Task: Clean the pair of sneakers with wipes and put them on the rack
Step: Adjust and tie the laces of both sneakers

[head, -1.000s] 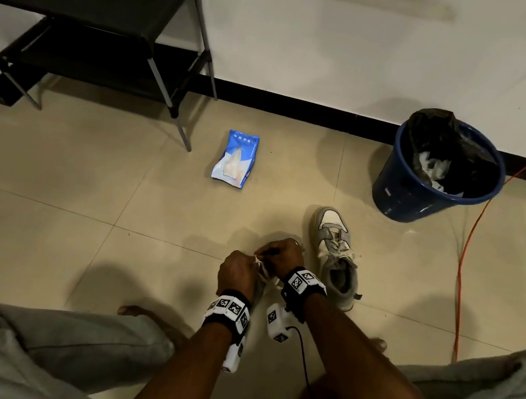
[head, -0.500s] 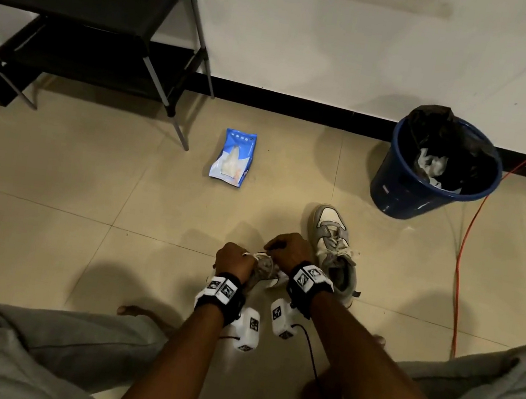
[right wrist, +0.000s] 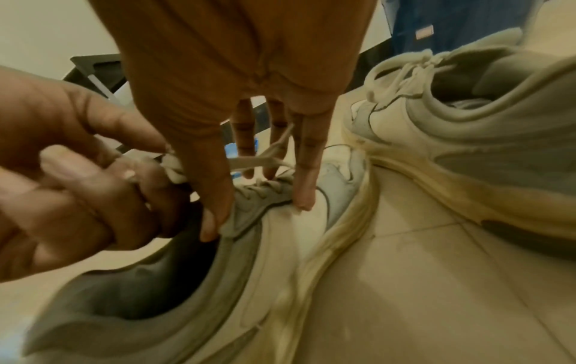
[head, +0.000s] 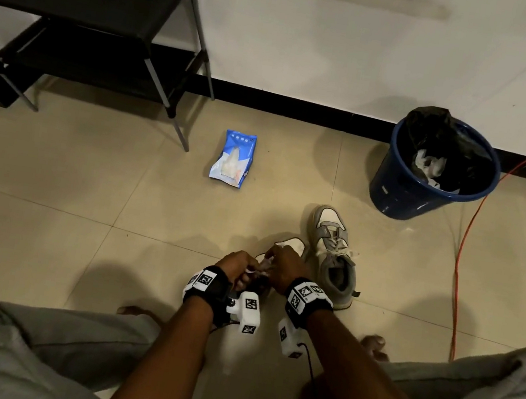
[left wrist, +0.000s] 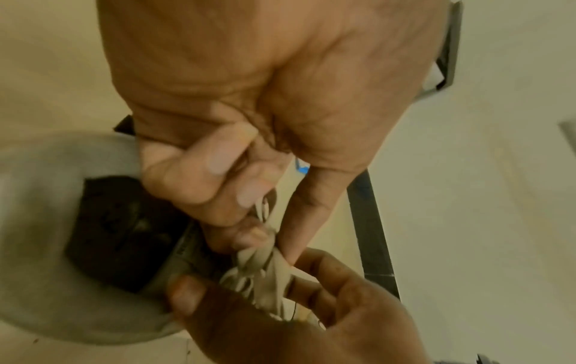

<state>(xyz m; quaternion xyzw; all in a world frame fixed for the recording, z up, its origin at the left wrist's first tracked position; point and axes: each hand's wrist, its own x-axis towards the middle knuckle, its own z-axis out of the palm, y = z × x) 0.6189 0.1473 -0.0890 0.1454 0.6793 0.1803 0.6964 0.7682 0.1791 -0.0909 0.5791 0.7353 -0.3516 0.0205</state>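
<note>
Over the near sneaker [right wrist: 280, 246], both hands pinch its laces [right wrist: 249, 161].

Grey-white sneakers [head: 334, 258] on floor, rack [head: 87, 19] w/o shoes.

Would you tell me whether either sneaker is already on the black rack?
No, both sneakers sit on the tiled floor near the hands, while the black rack holds no shoe.
</note>
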